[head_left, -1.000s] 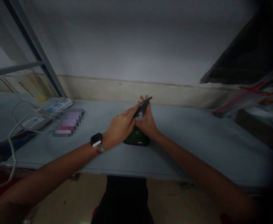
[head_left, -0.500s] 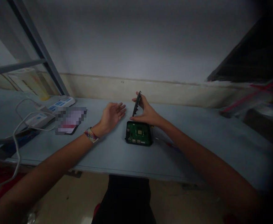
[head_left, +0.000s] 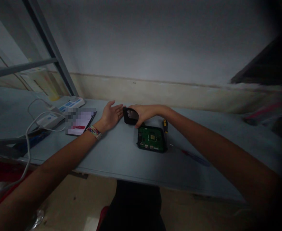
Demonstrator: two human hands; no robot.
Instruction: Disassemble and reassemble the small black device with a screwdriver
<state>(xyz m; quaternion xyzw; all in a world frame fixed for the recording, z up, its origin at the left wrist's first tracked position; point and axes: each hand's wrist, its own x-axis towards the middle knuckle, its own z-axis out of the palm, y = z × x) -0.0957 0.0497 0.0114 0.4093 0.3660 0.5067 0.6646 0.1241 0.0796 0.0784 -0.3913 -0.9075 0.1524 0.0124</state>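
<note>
R hand (head_left: pixel 145 111): gripping flat black plastic cover (head_left: pixel 128 120) w/ rounded corners, held tilted nr back edge of pale blue-grey worktop (head_left: pixel 114 157)
L hand (head_left: pixel 110 116): open, nothing in it, fingertips right by cover, contact unclear
Box: open squarish black plastic box (head_left: pixel 164 148) w/ green circuit board (head_left: pixel 145 137) inside, btwn worktop's front & back edges
Tools: yellow-and-black-handled screwdriver (head_left: pixel 165 125) just beside box's back R corner; thin red-and-blue-handled tool (head_left: pixel 199 158) R of box
Worktop L: dark-edged phone (head_left: pixel 83 121), screen part blurred; white power strip (head_left: pixel 72 103) nearer back edge
</note>
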